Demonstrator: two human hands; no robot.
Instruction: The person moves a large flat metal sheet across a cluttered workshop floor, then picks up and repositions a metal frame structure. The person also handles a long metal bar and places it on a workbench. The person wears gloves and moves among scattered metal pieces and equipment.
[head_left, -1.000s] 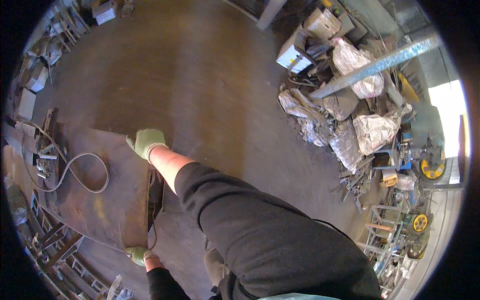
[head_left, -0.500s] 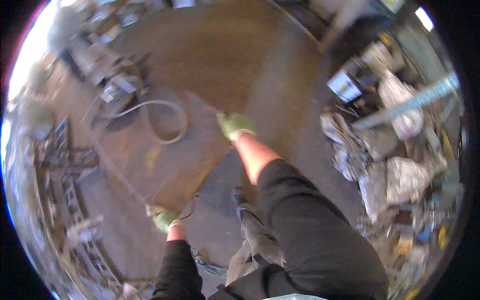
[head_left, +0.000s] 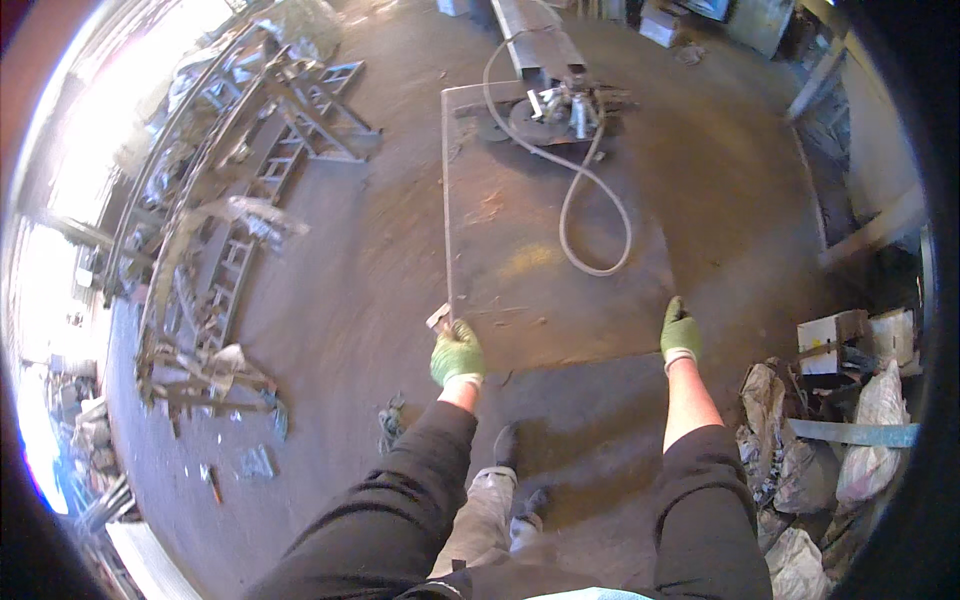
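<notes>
Left hand (head_left: pixel 457 352) and right hand (head_left: pixel 680 332) grip a brown sheet (head_left: pixel 505 300) at its near corners; tilting could slide the looped hose (head_left: pixel 601 272).

The sheet (head_left: pixel 560 315) looks like matt, patchily stained metal.

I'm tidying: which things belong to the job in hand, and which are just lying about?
Job in hand:
brown sheet, held by left hand and right hand
perhaps the hose or cable on it

Seemingly lying about:
sacks
white box
</notes>
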